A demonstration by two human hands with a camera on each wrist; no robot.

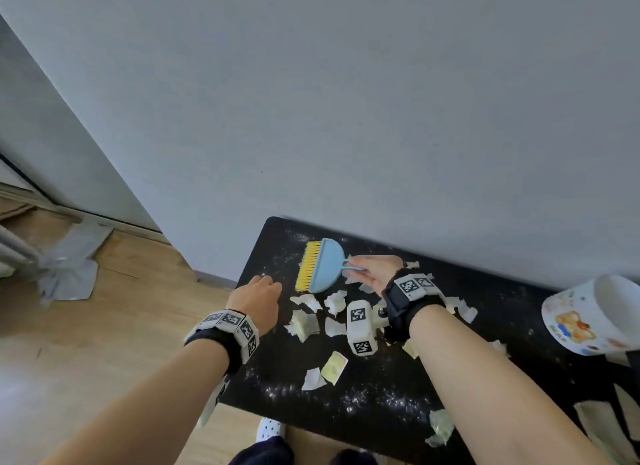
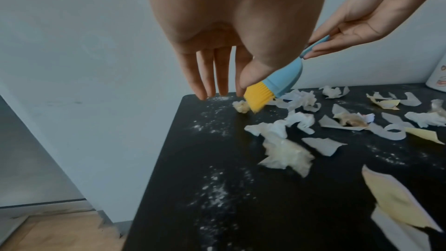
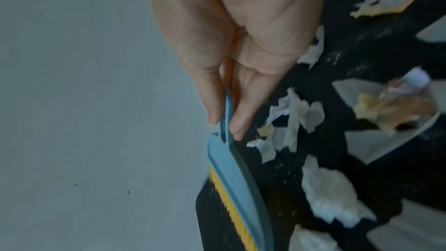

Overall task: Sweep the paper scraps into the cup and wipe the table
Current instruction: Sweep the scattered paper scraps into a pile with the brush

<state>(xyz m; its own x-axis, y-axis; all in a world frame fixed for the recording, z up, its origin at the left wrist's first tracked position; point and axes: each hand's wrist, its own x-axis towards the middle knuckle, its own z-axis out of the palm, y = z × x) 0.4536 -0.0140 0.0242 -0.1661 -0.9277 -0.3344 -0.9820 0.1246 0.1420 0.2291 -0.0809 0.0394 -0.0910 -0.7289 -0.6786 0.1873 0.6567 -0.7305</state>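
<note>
The table [image 1: 363,412] stands against the wall [image 1: 346,100], its left end by the floor [image 1: 121,308]. Paper scraps [image 1: 304,324] lie spread across the table's middle. Behind them, nearer the wall, the brush [image 1: 320,267] hangs over the table's far left corner, held by the right hand [image 1: 375,272]. The left hand [image 1: 258,300] hovers at the table's left edge. The cup [image 1: 595,317] lies at the table's right end.

A grey-white wall [image 1: 346,100] rose behind the scene, with a dark skirting strip [image 1: 114,218] along its foot at the left. Light wood flooring [image 1: 114,319] lay below it. Crumpled clear plastic packaging [image 1: 71,263] sat on the floor near the skirting. A white dotted slipper [image 1: 270,428] showed at the lower edge, above dark trousers [image 1: 263,450].
</note>
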